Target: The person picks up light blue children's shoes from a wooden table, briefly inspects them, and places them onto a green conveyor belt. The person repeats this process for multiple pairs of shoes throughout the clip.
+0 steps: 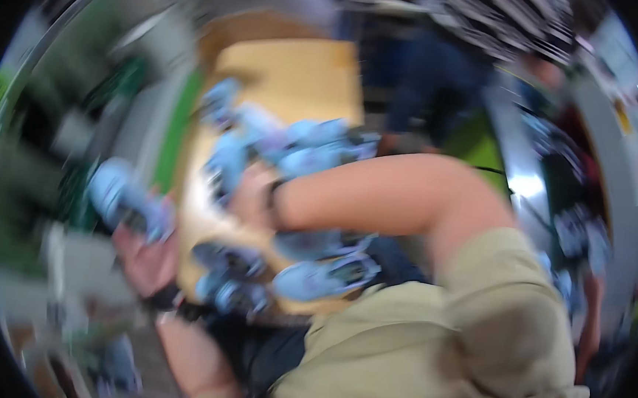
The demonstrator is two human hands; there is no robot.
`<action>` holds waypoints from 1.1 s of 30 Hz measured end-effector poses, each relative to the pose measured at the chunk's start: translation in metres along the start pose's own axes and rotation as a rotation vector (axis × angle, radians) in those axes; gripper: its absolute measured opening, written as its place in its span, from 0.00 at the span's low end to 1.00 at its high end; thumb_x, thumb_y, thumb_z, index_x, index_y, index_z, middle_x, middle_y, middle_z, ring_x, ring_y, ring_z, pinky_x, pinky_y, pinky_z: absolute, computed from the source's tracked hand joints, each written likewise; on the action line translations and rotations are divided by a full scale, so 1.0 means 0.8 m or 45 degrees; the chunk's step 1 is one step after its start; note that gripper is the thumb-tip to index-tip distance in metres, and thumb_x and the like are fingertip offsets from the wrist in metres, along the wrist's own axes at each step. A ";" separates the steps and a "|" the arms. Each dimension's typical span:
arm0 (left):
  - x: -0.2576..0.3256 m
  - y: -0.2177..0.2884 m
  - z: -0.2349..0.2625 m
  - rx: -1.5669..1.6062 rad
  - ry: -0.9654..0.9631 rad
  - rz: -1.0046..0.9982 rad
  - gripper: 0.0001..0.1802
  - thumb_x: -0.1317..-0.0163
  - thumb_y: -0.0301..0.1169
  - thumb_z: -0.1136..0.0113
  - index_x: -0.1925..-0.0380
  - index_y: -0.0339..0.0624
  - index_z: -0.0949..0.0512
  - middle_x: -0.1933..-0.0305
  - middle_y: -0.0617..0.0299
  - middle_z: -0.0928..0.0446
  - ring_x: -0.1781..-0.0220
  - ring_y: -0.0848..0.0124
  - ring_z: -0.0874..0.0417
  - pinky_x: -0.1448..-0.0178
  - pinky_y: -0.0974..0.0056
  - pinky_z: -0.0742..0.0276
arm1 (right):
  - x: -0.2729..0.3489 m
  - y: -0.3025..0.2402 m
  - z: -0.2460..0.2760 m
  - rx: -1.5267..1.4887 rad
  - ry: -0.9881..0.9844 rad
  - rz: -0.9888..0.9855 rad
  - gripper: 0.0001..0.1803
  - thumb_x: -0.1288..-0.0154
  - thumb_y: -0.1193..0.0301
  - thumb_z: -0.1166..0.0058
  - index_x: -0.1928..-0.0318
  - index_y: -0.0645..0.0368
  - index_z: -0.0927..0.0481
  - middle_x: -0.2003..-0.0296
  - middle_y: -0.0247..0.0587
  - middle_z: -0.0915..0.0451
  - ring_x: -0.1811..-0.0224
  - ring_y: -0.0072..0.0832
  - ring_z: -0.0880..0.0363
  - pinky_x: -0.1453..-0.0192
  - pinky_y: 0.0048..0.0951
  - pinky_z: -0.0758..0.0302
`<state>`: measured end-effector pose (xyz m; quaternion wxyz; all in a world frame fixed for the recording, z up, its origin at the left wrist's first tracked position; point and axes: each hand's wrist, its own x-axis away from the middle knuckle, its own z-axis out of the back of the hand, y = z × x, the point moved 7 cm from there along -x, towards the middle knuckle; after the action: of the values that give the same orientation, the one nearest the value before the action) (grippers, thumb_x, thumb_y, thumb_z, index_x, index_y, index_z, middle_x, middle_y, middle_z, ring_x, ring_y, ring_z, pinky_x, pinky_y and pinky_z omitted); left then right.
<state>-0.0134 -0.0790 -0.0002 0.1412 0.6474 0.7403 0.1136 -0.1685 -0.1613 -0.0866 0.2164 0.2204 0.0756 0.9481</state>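
Observation:
A light blue shoe (118, 194) rests in my left hand (148, 257), held out to the left past the table's edge. My right arm reaches across to the wooden-coloured table (283, 71), where my right hand (254, 198) is down among more light blue shoes. Its fingers are smeared by motion, so a grip cannot be made out. Just beyond that hand lies a shoe (227, 161), beside a heap of similar shoes (315, 143). Closer to me, another shoe (324, 277) and a darker-looking pair (232, 274) sit on the table.
A green strip (175, 133) runs along the table's left side, next to grey and green equipment (106, 121). At the far right a person in a striped top (502, 19) stands near a shiny metal surface (524, 180). More shoes (579, 228) lie at the right.

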 end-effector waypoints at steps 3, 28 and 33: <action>0.014 0.008 -0.009 -0.108 -0.165 0.040 0.37 0.27 0.45 0.49 0.25 0.44 0.48 0.20 0.43 0.54 0.21 0.43 0.51 0.24 0.37 0.45 | 0.041 0.035 0.007 -0.182 0.139 -0.103 0.10 0.44 0.73 0.45 0.63 0.53 0.12 0.62 0.43 0.13 0.57 0.42 0.13 0.64 0.44 0.19; -0.036 0.103 -0.012 -0.463 -0.214 -0.568 0.31 0.28 0.35 0.45 0.30 0.36 0.41 0.27 0.48 0.37 0.26 0.53 0.35 0.23 0.48 0.38 | 0.070 0.003 0.069 -1.719 0.012 -0.084 0.40 0.39 0.60 0.40 0.31 0.62 0.41 0.59 0.54 0.20 0.65 0.37 0.17 0.61 0.36 0.21; -0.031 0.119 -0.005 -0.717 0.093 -0.421 0.29 0.29 0.45 0.45 0.36 0.38 0.33 0.31 0.52 0.30 0.33 0.59 0.25 0.34 0.54 0.24 | 0.087 0.087 0.179 -1.675 0.525 0.063 0.38 0.36 0.59 0.39 0.32 0.60 0.40 0.51 0.50 0.23 0.53 0.33 0.21 0.49 0.34 0.22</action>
<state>0.0763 -0.0906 0.0388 0.3046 0.4493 0.7795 0.3126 -0.1864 -0.1856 0.0844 0.2645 -0.1401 -0.4810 0.8241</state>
